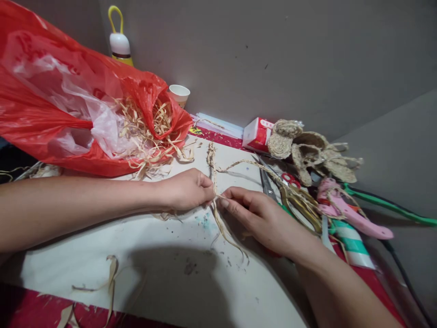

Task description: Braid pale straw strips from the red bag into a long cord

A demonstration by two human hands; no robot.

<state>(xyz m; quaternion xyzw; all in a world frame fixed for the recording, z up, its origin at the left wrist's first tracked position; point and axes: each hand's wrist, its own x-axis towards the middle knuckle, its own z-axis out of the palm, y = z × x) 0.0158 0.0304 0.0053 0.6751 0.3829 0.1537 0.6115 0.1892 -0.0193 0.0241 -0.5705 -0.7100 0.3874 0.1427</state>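
Note:
A braided straw cord (212,165) runs down the middle of the white board (164,273), its loose strands trailing below my fingers. My left hand (191,189) pinches the cord near its lower end. Close beside it, my right hand (251,209) pinches a thin strand of the same straw between thumb and forefinger. A thinner twisted cord (246,162) leads off to the right, towards the scissors. Loose straw strips (112,273) lie on the near left of the board.
At the left, a red plastic bag (78,136) spills dry straw. Behind stand a paper cup (179,93) and a yellow-and-white bottle (120,43). On the right are gold-handled scissors (300,205), woven straw pieces (312,141), a pink-handled tool (358,216) and a red-and-white box (257,133).

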